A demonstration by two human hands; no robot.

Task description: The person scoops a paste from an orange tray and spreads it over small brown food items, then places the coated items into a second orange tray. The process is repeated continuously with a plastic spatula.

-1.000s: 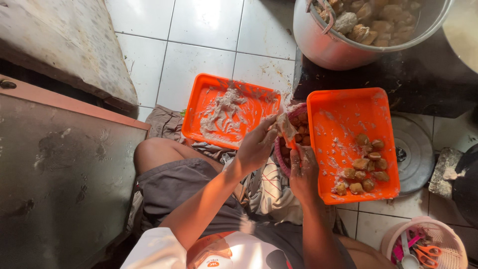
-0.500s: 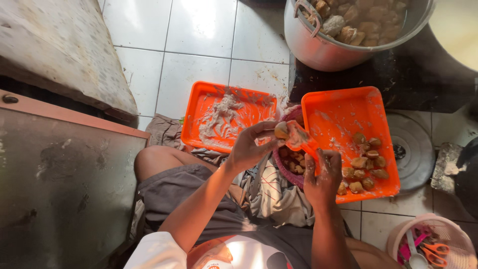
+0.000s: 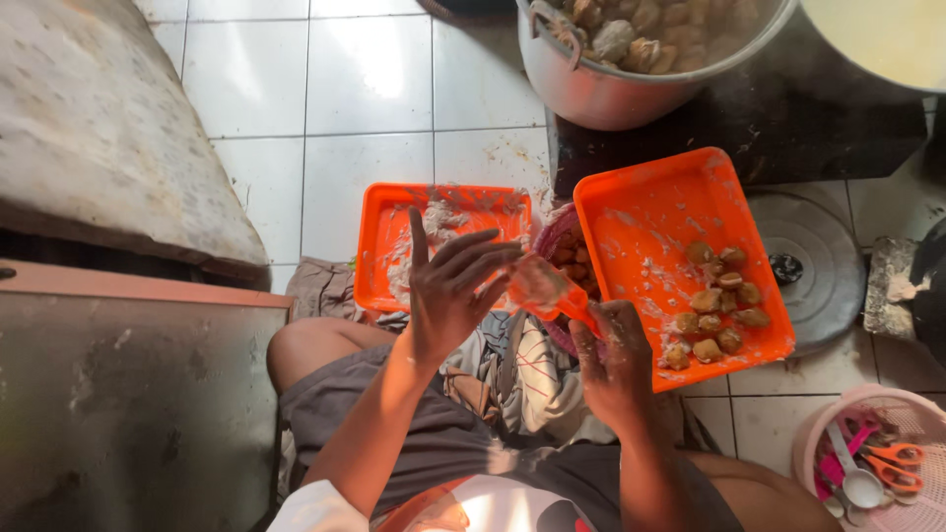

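Roughly midway, judging by the right orange tray (image 3: 641, 212): abt a dozen brown filled pieces sit at its near end, rest of it bare. Left hand (image 3: 448, 291) open, fingers spread, palm against an orange spatula (image 3: 552, 294) w/ paste, just left of that tray. Right hand (image 3: 613, 360) grips its handle. Left tray (image 3: 379, 246) holds smeared paste.

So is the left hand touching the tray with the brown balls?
Apart. The head view shows the left hand open over the other tray, with a clear gap to the balls' tray.
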